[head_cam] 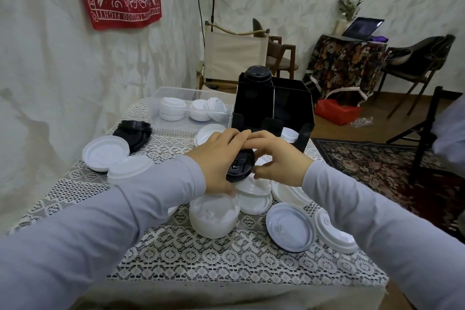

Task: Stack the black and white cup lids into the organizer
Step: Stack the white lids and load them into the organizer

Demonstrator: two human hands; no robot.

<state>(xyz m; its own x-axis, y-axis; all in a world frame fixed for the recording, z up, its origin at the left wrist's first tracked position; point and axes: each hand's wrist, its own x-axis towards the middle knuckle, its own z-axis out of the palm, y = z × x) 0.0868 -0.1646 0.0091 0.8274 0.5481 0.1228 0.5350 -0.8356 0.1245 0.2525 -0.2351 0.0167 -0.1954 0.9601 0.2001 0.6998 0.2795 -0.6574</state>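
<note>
Both my hands meet over a small stack of black lids (240, 166) just in front of the black organizer (273, 108). My left hand (216, 158) grips the stack from the left and my right hand (275, 158) grips it from the right. A column of black lids (258, 75) rises out of the organizer's back left slot. Loose white lids (289, 226) lie under and around my hands, and a white stack (214, 216) stands in front of them. More black lids (133, 131) and white lids (105, 152) lie at the left.
A clear plastic bin (173, 94) with stacks of white lids stands behind, left of the organizer. The lace-covered table (201, 259) ends close on the right, past the organizer. Chairs and a floral-draped side table stand beyond.
</note>
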